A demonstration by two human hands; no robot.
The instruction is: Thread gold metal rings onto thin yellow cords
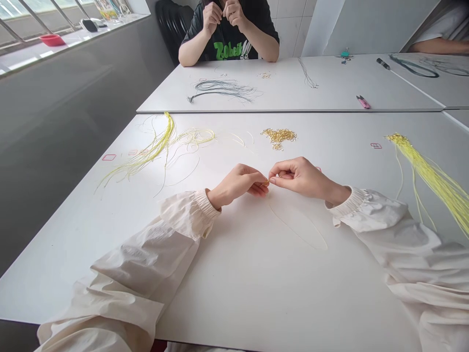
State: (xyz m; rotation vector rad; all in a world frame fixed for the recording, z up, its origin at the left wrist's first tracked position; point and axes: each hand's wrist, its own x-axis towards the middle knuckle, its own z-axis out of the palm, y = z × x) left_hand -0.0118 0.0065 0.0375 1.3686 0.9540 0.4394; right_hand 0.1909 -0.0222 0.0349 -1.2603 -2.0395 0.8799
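My left hand (244, 183) is closed in a pinch on a tiny gold metal piece (266, 183). Against its fingertips, my right hand (302, 178) pinches what looks like the end of a thin pale yellow cord (293, 229). The cord hangs below both hands and curves in a loose loop over the white table (238, 293). Just beyond the hands lies a pile of small gold metal pieces (280, 137). Fingers partly hide the spot where cord and metal meet.
Loose yellow cords (166, 134) lie at left. A yellow bundle with gold ends (432, 171) lies at right. Across the joined tables are dark cords (223, 90), pink thread snips (363, 101) and a co-worker (229, 34), hands raised. A window sill (73, 41) runs along the left.
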